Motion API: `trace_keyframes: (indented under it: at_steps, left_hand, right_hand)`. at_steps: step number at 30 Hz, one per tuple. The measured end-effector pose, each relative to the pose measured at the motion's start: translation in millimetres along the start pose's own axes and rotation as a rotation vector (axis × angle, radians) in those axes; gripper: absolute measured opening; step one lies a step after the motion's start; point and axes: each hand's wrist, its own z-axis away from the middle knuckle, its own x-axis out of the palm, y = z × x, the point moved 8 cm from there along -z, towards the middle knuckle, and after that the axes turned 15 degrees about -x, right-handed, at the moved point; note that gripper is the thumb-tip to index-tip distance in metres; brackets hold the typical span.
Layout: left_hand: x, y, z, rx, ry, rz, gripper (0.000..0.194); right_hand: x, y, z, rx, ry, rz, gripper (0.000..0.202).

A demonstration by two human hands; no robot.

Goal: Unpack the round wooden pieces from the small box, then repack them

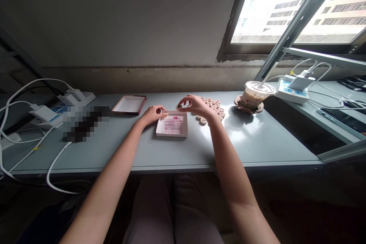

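A shallow white cardboard box (172,135) sits open on the desk, with red pen-like markings on its inner floor. My left hand (153,115) grips its far left corner, thumb at the rim. Over the far edge, my right hand (197,105) pinches a round wooden Chinese chess piece (178,106) between thumb and fingers. Just right of that hand, several more Chinese chess pieces (215,107) lie flat in a cluster, partly hidden by my hand and wrist.
A box lid (129,105) lies at the back left. To the right, an iced drink cup (255,97) with a straw stands on a coaster (240,107). Power strips (61,108) with white cables are at the left, and another power strip (293,89) is at the right. A blurred dark object (87,124) lies left.
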Motion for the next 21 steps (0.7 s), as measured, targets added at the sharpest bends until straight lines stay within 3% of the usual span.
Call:
trace_keyframes:
  at_steps: [4, 7, 16, 21]
  left_hand:
    - [-1.0, 2.1, 0.6, 0.011, 0.018, -0.004, 0.038]
    - [-1.4, 3.5, 1.2, 0.020, 0.027, -0.006, 0.037]
    - [-1.1, 6.9, 3.3, 0.027, 0.013, -0.002, 0.036]
    - [-2.6, 5.2, -0.6, 0.062, 0.118, -0.030, 0.032]
  right_hand:
    - [32.3, -16.5, -13.6, -0.081, -0.084, 0.107, 0.019]
    - [44.6, -19.9, -15.8, -0.070, -0.104, 0.233, 0.015]
    - [48.2, -29.6, -15.9, -0.130, -0.102, 0.330, 0.013]
    - [48.2, -28.2, -17.3, -0.115, -0.094, 0.313, 0.011]
